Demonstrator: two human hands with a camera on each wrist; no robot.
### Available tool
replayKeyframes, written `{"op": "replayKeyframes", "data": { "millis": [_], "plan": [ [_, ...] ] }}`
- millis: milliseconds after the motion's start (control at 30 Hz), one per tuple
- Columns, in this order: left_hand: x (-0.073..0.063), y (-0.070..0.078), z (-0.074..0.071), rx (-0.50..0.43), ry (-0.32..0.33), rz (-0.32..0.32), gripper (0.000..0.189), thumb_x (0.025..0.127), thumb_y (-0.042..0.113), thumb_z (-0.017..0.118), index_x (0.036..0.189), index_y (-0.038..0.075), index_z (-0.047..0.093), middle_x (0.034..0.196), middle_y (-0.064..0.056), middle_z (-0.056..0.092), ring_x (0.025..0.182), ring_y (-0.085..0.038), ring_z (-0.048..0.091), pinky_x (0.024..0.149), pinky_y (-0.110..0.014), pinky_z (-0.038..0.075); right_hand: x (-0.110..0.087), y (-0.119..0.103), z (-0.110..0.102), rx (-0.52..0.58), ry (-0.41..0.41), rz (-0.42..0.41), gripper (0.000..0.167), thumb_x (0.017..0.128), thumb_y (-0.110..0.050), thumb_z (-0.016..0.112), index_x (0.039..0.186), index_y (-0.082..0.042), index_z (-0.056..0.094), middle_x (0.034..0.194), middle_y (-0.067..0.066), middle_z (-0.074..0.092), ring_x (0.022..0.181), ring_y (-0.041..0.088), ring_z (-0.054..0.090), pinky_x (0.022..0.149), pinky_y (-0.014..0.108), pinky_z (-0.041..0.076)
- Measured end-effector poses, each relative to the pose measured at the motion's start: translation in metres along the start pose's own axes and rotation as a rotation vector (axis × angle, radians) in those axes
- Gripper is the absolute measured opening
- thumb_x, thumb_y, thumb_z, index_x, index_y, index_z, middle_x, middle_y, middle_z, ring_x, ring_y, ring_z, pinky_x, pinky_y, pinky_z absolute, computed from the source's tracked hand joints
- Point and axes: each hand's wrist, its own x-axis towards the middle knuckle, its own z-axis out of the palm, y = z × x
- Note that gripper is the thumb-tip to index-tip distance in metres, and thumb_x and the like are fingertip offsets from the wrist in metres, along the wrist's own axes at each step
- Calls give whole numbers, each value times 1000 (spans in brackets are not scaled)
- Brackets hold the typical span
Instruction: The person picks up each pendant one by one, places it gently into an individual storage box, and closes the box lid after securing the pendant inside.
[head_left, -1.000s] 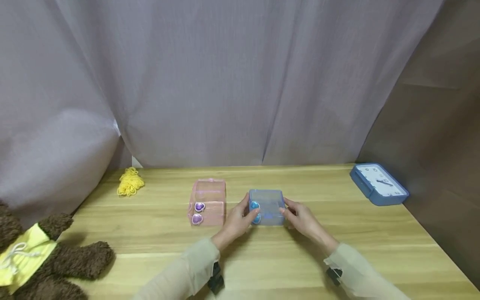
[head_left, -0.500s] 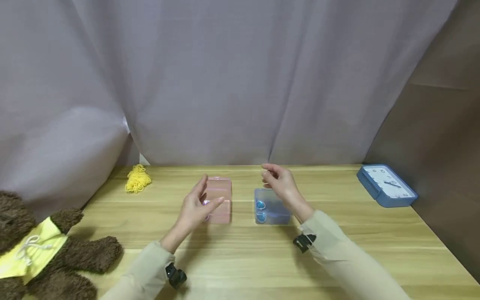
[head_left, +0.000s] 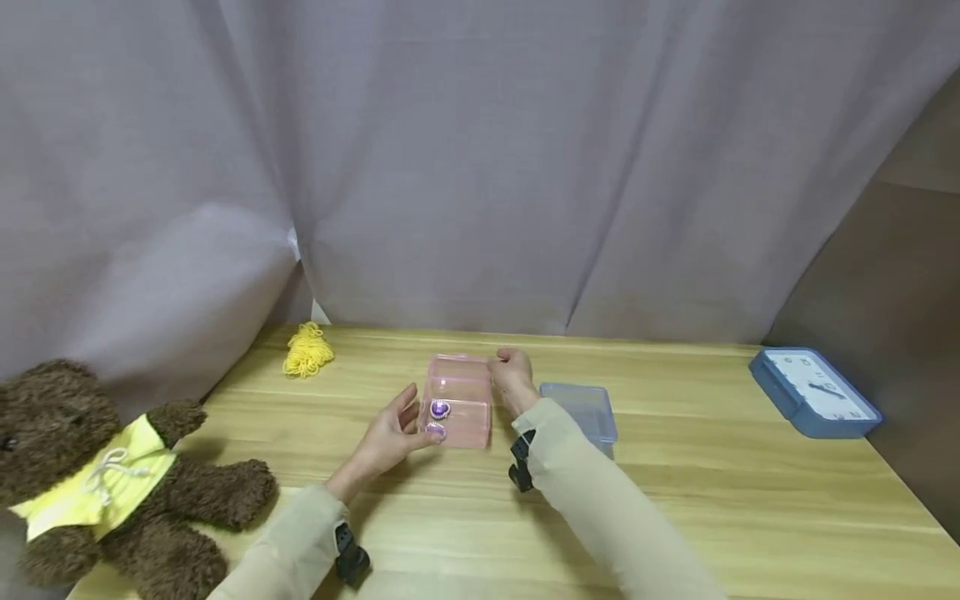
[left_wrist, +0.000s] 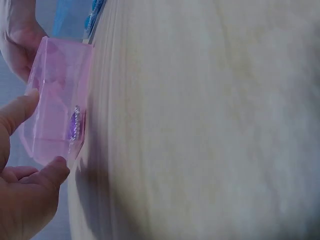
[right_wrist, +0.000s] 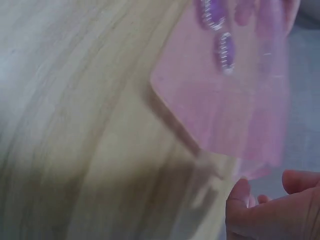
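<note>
A translucent pink plastic box (head_left: 471, 425) sits left of the table's middle. Two purple heart-shaped gems (head_left: 439, 409) with silvery rims lie in its front left part. My left hand (head_left: 386, 446) is at its left side, thumb by the front corner and fingers spread behind. In the left wrist view, those fingers (left_wrist: 31, 97) overlap the box edge. At the far right corner is my right hand (head_left: 513, 375), its fingers bent; in the right wrist view, thumb and fingertips (right_wrist: 242, 190) stand apart beside the box's end. Whether they touch it is unclear.
A translucent blue box (head_left: 581, 407) stands to the right, partly hidden by the right sleeve. A blue clock (head_left: 821, 396) lies farther right. Yellow cord (head_left: 308, 352) lies at the back left; a brown teddy bear (head_left: 225, 496) in yellow clothing lies at the left.
Both hands have let go of the blue box and moved left to the pink box. The left hand has come to its left side, the right hand to its right. The view has turned left.
</note>
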Motion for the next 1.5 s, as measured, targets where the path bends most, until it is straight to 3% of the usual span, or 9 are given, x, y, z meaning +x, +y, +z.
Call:
{"op": "replayKeyframes", "data": {
  "millis": [67,233,367,633,733,900,1067,1300,1500],
  "plan": [
    [1,-2,4,-22,7,-1,89,76,-6,71,145,-10,16,149,-30,22,134,-42,31,109,-41,35,24,24,4,-40,8,63,42,86,-3,61,127,3,53,115,19,59,97,26,59,83,35,54],
    [1,-3,11,-36,9,22,78,78,-8,67,142,-11,24,141,-31,36,127,-42,43,100,-36,46,65,69,13,-119,75,82,38,79,-1,60,116,5,58,108,19,61,93,27,58,75,31,55],
    [4,-4,12,-28,14,34,75,79,-7,67,142,-10,27,138,-31,42,123,-42,47,97,-33,49,67,68,15,-132,127,48,37,76,1,56,113,5,61,102,16,63,87,23,57,69,26,54],
    [4,-3,9,9,38,18,74,78,-4,69,142,-8,30,136,-28,46,121,-40,50,96,-31,50,-53,-57,5,-39,118,4,40,85,9,46,123,5,56,110,20,58,94,24,53,81,31,51],
    [3,-1,9,26,46,11,75,78,-4,69,142,-7,30,136,-27,46,121,-39,50,94,-30,51,-81,-74,-1,-6,94,-66,31,93,1,45,121,9,54,117,23,56,100,25,52,90,33,49],
    [2,0,8,45,45,11,76,78,-3,69,142,-6,30,139,-26,43,123,-39,49,96,-31,49,-112,-75,-13,38,14,-142,42,102,-26,35,125,5,53,131,21,53,118,34,49,105,45,41],
    [4,-1,9,47,38,21,75,79,-2,69,142,-8,29,141,-27,40,124,-40,47,100,-35,47,-136,-66,-19,34,-8,-113,52,99,-42,40,123,1,55,108,19,58,102,33,53,93,40,47],
    [3,-2,9,60,52,6,72,78,-3,70,140,-8,34,136,-27,46,123,-40,49,100,-37,47,-155,-51,-19,2,-85,-134,50,91,-15,60,132,9,44,86,3,48,75,10,44,57,13,40],
    [3,-1,10,16,50,-14,72,80,-5,68,142,-5,31,138,-26,45,123,-39,49,93,-32,52,-159,-43,-22,-15,-122,-108,55,90,-5,58,137,12,35,86,2,46,75,10,43,53,10,39]
  ]
}}
